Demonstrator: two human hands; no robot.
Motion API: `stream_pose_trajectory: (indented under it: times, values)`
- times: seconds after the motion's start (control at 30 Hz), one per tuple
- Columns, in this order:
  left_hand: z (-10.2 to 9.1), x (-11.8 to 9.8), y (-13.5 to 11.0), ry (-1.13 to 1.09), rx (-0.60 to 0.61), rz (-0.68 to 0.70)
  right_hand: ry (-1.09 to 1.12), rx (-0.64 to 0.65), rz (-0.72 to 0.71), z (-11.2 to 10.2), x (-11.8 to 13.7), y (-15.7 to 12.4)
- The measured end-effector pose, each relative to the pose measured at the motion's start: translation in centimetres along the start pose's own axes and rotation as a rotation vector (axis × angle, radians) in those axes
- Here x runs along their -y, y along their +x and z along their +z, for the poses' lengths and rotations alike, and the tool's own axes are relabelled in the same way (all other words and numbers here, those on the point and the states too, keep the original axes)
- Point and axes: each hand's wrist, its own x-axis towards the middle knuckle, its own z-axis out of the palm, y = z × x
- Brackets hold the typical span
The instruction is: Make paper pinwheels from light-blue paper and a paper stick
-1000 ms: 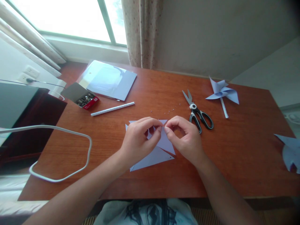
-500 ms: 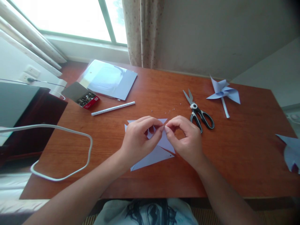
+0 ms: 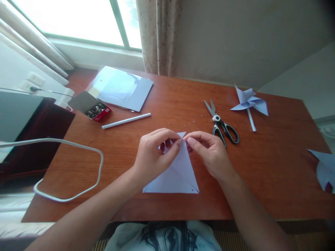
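Note:
A white paper sheet point(image 3: 175, 176) with cut slits lies on the desk in front of me, and a small dark hole shows near its lower right corner. My left hand point(image 3: 158, 150) covers its left part, thumb and forefinger pinched on the paper at the top. Close against those fingertips, my right hand point(image 3: 208, 150) is also closed in a pinch at the sheet's upper edge. The fingers partly hide the spot where they meet. Scissors point(image 3: 217, 120) with black and grey handles lie just beyond my right hand, blades apart.
A paper pinwheel point(image 3: 248, 103) lies at the back right, another folded paper piece point(image 3: 326, 170) at the right edge. A rolled paper stick point(image 3: 127, 121), an open box of metal pieces point(image 3: 96, 111) and a paper packet point(image 3: 125, 89) lie back left. A white cable point(image 3: 101, 164) loops left.
The paper sheet has turned and its lower edge now lies level, nearer to me. My right hand has shifted slightly right and its fingertips have come a little apart from the left ones.

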Motion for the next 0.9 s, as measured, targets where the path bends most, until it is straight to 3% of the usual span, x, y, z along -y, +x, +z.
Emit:
stream_pose_trajectory:
  times: [0.3, 0.9]
  values:
    - [-0.12, -0.13, 0.02, -0.004, 0.037, 0.010, 0.164, 0.055, 0.098, -0.37, -0.67, 0.31]
    - [0.03, -0.05, 0.21, -0.035, 0.065, 0.037, 0.023, -0.018, 0.055, -0.25, -0.40, 0.44]
